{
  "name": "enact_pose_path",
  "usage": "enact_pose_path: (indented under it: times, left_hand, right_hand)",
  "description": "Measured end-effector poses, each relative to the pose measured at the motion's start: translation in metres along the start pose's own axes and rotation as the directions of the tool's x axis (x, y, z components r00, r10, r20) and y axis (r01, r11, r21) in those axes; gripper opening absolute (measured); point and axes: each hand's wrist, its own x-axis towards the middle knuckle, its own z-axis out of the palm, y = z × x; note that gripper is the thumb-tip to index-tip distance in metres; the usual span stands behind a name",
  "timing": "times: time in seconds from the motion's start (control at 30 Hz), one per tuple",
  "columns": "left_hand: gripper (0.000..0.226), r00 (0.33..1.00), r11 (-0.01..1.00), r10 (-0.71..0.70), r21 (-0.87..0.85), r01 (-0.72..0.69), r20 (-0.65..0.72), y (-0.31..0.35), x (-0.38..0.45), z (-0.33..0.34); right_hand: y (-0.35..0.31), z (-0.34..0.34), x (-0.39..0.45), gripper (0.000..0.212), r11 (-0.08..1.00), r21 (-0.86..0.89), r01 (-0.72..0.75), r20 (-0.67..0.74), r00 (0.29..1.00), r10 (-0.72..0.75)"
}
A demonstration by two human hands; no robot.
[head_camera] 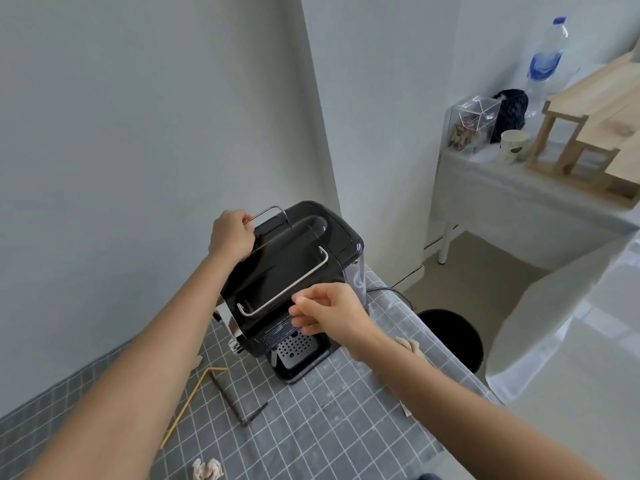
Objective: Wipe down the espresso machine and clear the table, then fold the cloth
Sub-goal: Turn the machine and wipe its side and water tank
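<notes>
Head view: your left hand (231,233) grips the espresso machine (294,271) near the tabletop's (346,427) far edge; your right hand (332,311) hovers loosely curled, empty. Cloth (410,346) lies beside the right edge; brace firmly before wiping.

Your left hand (231,233) grips the left rail of the black espresso machine (294,271), fingers curled on the wire near its back corner. Your right hand (332,315) hovers at the machine's front right, fingers loosely bent beside the front rail, holding nothing you can make out. The machine stands on the grey checked table (311,427), its perforated drip tray (298,346) facing you. On the table lie 2 straws, a yellow one (188,403) and a brown one (232,400), a crumpled tissue (207,470) near the bottom edge, and a beige cloth (410,346) partly hidden behind your right wrist. A black bin (453,336) sits beside the table.
</notes>
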Motion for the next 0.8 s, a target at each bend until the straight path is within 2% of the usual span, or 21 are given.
enact_pose_path:
  times: [0.07,0.13,0.23,0.3,0.37,0.47,0.5,0.63,0.73,0.8]
  left_hand:
    - [0.04,0.993,0.993,0.111,0.034,-0.113,0.035,0.015,-0.02,0.003]
    - [0.048,0.968,0.973,0.226,0.023,-0.23,0.109,0.034,-0.048,0.007]
    - [0.054,0.909,0.931,0.344,0.038,-0.362,0.236,0.053,-0.084,0.016]
    - [0.056,0.857,0.872,0.419,0.132,-0.472,0.299,0.056,-0.096,0.021]
    - [0.056,0.829,0.811,0.458,0.23,-0.538,0.32,0.057,-0.098,0.023]
    - [0.052,0.819,0.778,0.473,0.281,-0.561,0.326,0.058,-0.099,0.024]
    - [0.051,0.815,0.772,0.478,0.286,-0.568,0.327,0.059,-0.1,0.025]
    - [0.046,0.812,0.769,0.486,0.284,-0.573,0.324,0.061,-0.103,0.028]
    - [0.045,0.822,0.778,0.475,0.286,-0.559,0.315,0.063,-0.105,0.028]
    - [0.045,0.823,0.785,0.474,0.272,-0.556,0.315,0.064,-0.105,0.028]
  right_hand:
    - [0.023,-0.019,-0.01,0.016,0.993,-0.118,-0.018,0.025,0.999,0.021]
    - [0.057,-0.044,-0.02,0.017,0.946,-0.316,-0.07,-0.04,0.997,0.06]
    - [0.115,-0.083,-0.025,0.023,0.73,-0.677,-0.098,-0.167,0.986,-0.023]
    - [0.151,-0.102,-0.021,0.022,0.608,-0.794,-0.019,-0.133,0.981,-0.143]
    - [0.18,-0.112,-0.016,0.03,0.459,-0.888,0.009,-0.061,0.989,-0.136]
    - [0.205,-0.119,-0.009,0.054,0.346,-0.937,-0.053,-0.028,0.997,0.078]
    - [0.21,-0.121,-0.007,0.057,0.307,-0.951,-0.039,-0.013,0.996,0.086]
    - [0.241,-0.132,-0.002,0.062,0.233,-0.973,0.008,0.001,1.0,-0.028]
    - [0.252,-0.133,-0.003,0.058,0.234,-0.972,-0.01,-0.041,0.991,-0.129]
    - [0.252,-0.134,0.0,0.062,0.281,-0.959,-0.019,-0.07,0.982,-0.174]
